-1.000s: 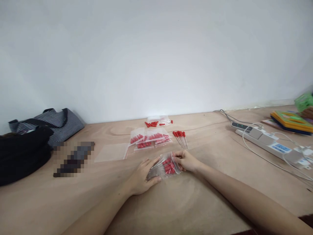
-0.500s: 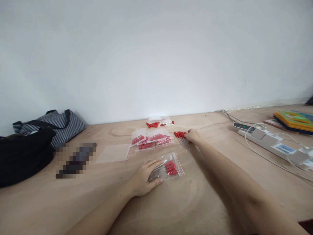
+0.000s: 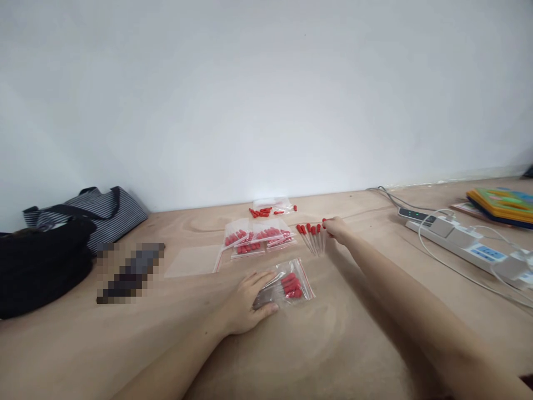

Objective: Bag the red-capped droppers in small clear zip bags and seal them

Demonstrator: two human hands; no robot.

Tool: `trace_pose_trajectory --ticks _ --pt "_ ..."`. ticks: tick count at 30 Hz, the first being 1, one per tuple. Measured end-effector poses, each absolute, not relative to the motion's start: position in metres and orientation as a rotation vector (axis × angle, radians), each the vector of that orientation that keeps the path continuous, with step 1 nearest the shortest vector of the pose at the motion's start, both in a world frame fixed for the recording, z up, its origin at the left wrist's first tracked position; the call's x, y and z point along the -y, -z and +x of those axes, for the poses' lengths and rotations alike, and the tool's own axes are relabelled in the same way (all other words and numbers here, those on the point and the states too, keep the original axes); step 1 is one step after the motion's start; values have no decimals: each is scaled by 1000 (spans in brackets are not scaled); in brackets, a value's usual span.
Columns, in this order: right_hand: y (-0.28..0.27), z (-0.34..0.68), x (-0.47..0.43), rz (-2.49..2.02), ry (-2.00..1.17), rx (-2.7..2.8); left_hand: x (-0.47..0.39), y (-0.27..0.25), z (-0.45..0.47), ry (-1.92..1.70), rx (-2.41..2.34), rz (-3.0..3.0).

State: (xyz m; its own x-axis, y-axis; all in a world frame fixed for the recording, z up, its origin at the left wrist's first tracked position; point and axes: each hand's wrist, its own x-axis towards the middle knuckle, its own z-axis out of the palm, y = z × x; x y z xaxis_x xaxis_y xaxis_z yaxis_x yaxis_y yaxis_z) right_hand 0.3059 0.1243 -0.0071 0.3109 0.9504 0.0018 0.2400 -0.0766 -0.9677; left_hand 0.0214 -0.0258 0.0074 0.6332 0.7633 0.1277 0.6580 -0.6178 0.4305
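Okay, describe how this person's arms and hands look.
The left arm and right arm are bare, with no sleeves in view. Neither the left hand nor the right hand wears a glove, and no watch or bracelet shows.

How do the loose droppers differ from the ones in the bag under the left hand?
The loose droppers lie uncovered and fanned out; the bagged droppers are bunched inside a clear bag. The loose droppers' red tops point away from the person, while the bagged droppers' tops point to the right. The right hand is at the endmost loose dropper; the left hand rests over the bagged droppers' stems. Both sets have red tops.
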Motion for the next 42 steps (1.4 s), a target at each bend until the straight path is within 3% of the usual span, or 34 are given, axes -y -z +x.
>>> trace_pose_trajectory --ticks 19,32,42 --pt "22 241 -16 -1042 -1129 730 26 -7 21 -444 -1168 2498" --pt "16 233 -1 -1262 -1357 1179 27 -10 22 -433 -1173 2484" --pt "29 226 -20 -1170 -1442 1334 27 -7 21 -455 -1197 2498"
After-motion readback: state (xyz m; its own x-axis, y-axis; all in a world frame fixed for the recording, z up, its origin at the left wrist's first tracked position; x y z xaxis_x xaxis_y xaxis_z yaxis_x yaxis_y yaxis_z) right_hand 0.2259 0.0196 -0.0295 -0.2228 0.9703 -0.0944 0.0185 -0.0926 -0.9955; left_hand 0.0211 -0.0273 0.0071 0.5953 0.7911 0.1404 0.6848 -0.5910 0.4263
